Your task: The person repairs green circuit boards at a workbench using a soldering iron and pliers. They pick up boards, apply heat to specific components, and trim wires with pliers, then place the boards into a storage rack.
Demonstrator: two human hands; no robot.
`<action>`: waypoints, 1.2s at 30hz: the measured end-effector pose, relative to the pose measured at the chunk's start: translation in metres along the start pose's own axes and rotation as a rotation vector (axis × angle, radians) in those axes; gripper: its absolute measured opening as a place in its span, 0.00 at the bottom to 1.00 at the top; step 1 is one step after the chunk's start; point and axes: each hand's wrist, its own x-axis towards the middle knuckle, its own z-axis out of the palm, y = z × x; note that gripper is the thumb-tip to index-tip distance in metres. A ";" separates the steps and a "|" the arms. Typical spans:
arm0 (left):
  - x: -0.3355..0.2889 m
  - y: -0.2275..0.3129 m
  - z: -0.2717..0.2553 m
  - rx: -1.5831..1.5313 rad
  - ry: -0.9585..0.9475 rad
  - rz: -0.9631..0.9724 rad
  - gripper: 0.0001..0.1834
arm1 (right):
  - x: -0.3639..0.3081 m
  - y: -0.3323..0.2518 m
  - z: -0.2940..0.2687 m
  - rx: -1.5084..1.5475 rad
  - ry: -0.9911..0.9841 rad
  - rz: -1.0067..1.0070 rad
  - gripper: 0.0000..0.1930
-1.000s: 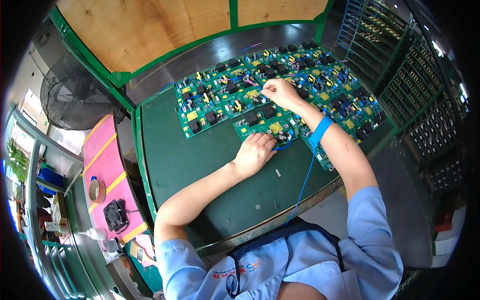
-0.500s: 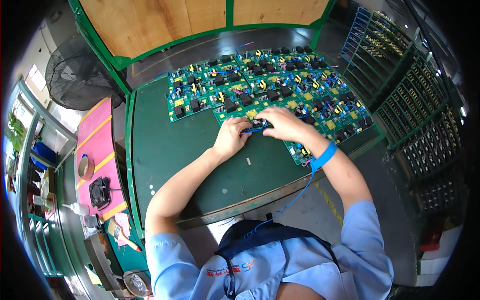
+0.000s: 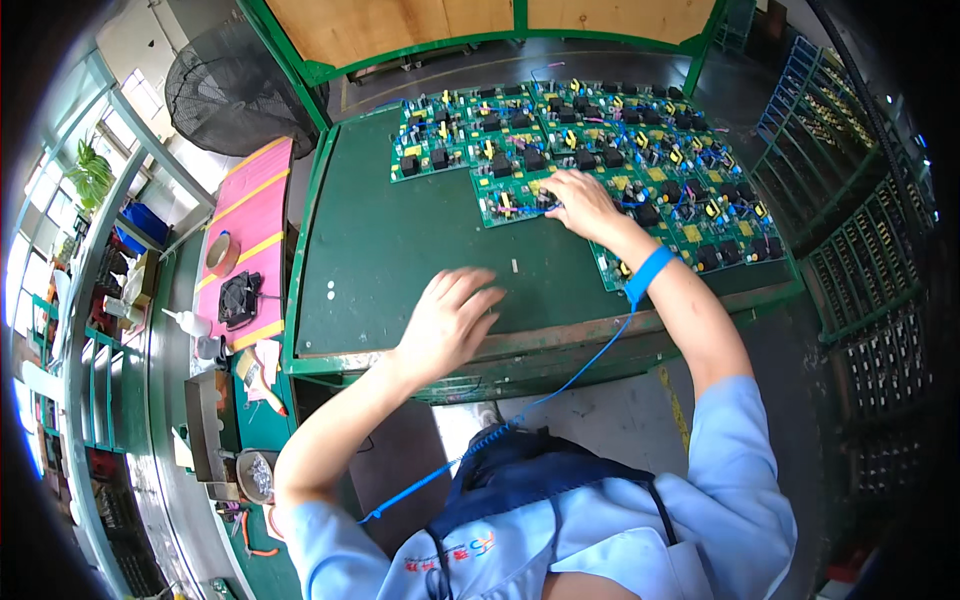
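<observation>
My right hand (image 3: 582, 203) rests at a green circuit board (image 3: 487, 200) near the middle of the bench, fingers bent and closed at its components. A blue wire (image 3: 530, 211) runs along the board to the fingertips; whatever they pinch is hidden under them. On that wrist sits a blue wrist strap (image 3: 650, 274) with a blue cord (image 3: 590, 362) trailing down past my lap. Nearer to me, my left hand (image 3: 452, 318) hovers over the bench's front part, empty, its fingers loosely apart. More circuit boards (image 3: 690, 234) with black, yellow and blue parts lie side by side around the right hand.
The dark green bench (image 3: 390, 250) carries a small pale piece (image 3: 515, 266). On the left, a pink-topped side table (image 3: 250, 215) holds a black cooling fan (image 3: 239, 300), a tape roll (image 3: 222, 254) and a white squeeze bottle (image 3: 188, 322). Racks (image 3: 865, 220) of boards stand at right.
My left hand has left the board and drawn back toward me, its fingers now apart. The right hand stays at the board. The whole view has shifted.
</observation>
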 end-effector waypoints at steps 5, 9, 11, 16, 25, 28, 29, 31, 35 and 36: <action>-0.092 0.046 -0.045 0.087 -0.003 -0.275 0.16 | -0.005 -0.001 -0.007 -0.031 -0.042 0.018 0.16; -0.185 0.076 -0.067 0.146 0.189 -0.754 0.14 | 0.009 -0.012 0.001 0.022 0.054 -0.123 0.16; -0.213 0.093 -0.069 0.162 0.296 -0.933 0.12 | 0.009 -0.022 -0.006 0.033 -0.048 0.042 0.17; -0.290 0.135 -0.070 0.186 0.405 -1.211 0.11 | 0.002 0.032 0.012 0.007 -0.121 0.034 0.18; -0.496 0.255 -0.104 0.208 1.161 -1.979 0.11 | 0.001 0.046 -0.020 0.069 -0.012 -0.129 0.21; -0.566 0.277 -0.121 0.031 1.572 -2.063 0.13 | -0.031 -0.090 -0.072 0.285 0.020 -0.153 0.18; -0.591 0.265 -0.131 0.004 1.579 -2.040 0.14 | -0.050 -0.128 -0.090 0.346 0.039 -0.155 0.18; -0.638 0.267 -0.162 0.064 1.583 -2.052 0.15 | -0.063 -0.218 -0.075 0.516 -0.115 -0.129 0.17; -0.753 0.232 -0.215 -0.019 1.753 -1.984 0.15 | -0.074 -0.407 -0.039 0.618 -0.313 -0.449 0.16; -0.775 0.211 -0.229 -0.073 1.797 -1.946 0.15 | -0.082 -0.433 -0.030 0.581 -0.314 -0.548 0.17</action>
